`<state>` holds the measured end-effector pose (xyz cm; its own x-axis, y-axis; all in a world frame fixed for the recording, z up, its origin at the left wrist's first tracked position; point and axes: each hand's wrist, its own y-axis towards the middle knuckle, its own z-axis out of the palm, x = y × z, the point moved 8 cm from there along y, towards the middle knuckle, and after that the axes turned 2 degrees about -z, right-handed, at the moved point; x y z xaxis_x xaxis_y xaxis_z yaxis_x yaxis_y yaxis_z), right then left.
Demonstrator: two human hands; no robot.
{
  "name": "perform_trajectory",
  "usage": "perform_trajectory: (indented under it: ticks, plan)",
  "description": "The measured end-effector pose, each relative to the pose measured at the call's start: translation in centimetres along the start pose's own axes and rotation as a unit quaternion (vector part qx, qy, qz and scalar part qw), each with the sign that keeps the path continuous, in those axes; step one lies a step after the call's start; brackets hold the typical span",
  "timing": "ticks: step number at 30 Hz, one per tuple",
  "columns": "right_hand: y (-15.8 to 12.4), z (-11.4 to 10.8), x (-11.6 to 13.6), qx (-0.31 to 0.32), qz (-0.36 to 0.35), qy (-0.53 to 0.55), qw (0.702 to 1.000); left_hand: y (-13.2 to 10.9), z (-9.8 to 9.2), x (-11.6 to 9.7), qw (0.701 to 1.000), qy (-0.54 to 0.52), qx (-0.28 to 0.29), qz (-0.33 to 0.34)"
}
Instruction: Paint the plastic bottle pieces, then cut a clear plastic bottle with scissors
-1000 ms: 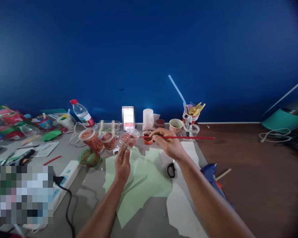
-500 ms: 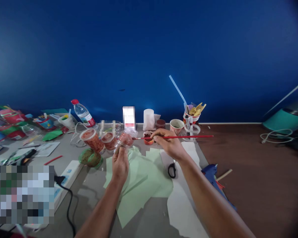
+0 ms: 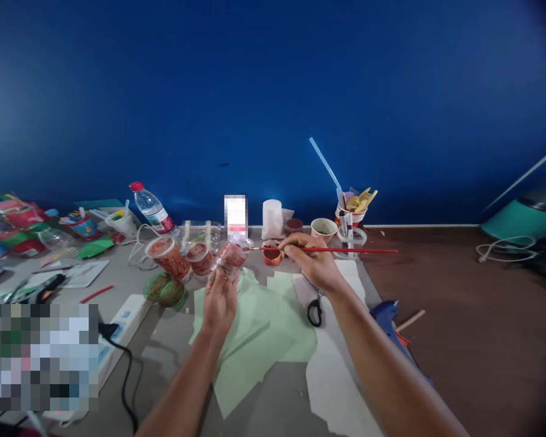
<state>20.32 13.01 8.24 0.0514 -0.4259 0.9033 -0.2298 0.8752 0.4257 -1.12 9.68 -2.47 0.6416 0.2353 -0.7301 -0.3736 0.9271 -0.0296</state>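
Note:
My left hand is closed round the lower end of a clear plastic cup smeared with reddish-brown paint, held tilted above the green paper. Between the fingertips of my right hand is a long red paintbrush, lying almost level. Its tip points left and meets the cup's right side, or comes very close to it. Just behind the brush stands a small orange-red paint pot. To the left of the held cup are a larger paint-smeared cup and a smaller painted one.
Black-handled scissors lie by white paper under my right forearm. A water bottle leans at the back left. A blue glue gun rests at the table's right edge. A power strip with a black cable is at left.
The held cup has turned a little and shifted slightly right. My right hand and the brush have moved slightly to the right, with the brush tip now higher on the cup.

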Motion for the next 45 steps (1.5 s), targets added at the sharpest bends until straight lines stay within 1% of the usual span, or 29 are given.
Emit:
perform_trajectory:
  ticks: [3,5,9,12,15,18,22,24,27,30,34,37,41,45]
  plan:
    - [-0.1,0.5,0.1,0.021,-0.016,-0.003,1.0,-0.1,0.4,0.1,1.0,0.0,0.023,-0.008]
    - [-0.1,0.8,-0.1,0.031,-0.012,-0.018,0.999,-0.1,0.5,0.1,0.999,-0.011,0.031,-0.014]
    - [0.0,0.4,-0.3,0.016,0.015,-0.024,0.999,0.2,0.2,0.4,0.996,-0.068,0.023,-0.054]
    - [0.1,0.0,0.0,0.002,0.009,-0.013,1.0,0.2,0.1,0.8,0.99,-0.104,0.014,-0.092]
    - [0.0,0.5,0.0,0.021,-0.004,-0.007,1.0,0.2,0.3,1.0,0.986,-0.118,0.02,-0.113]
    - [0.0,0.8,-0.5,0.031,0.001,-0.03,0.999,0.2,0.2,1.0,0.986,-0.118,0.028,-0.118]
    - [0.1,0.4,-0.6,0.015,0.017,-0.028,0.999,0.3,0.1,1.0,0.985,-0.12,0.031,-0.118]
    - [0.1,0.2,-0.3,0.01,0.013,-0.013,1.0,0.3,0.3,1.0,0.984,-0.121,0.041,-0.122]
    - [0.0,0.5,0.0,0.024,-0.003,-0.015,1.0,0.1,0.6,1.1,0.98,-0.139,0.055,-0.132]
    - [0.0,0.8,-0.3,0.031,-0.002,-0.031,0.999,0.0,0.6,1.2,0.974,-0.165,0.048,-0.148]
    - [0.1,0.6,-0.7,0.02,0.015,-0.02,0.999,0.0,0.5,1.1,0.969,-0.184,0.039,-0.16]
    - [0.0,0.6,-0.6,0.02,0.007,-0.007,1.0,-0.1,0.7,1.0,0.967,-0.191,0.046,-0.163]
    - [0.0,0.8,-0.8,0.031,0.001,-0.023,0.999,-0.2,1.0,1.0,0.965,-0.189,0.06,-0.172]
    - [0.3,0.1,-1.1,0.008,0.011,-0.031,0.999,-0.1,0.8,1.0,0.963,-0.198,0.054,-0.173]
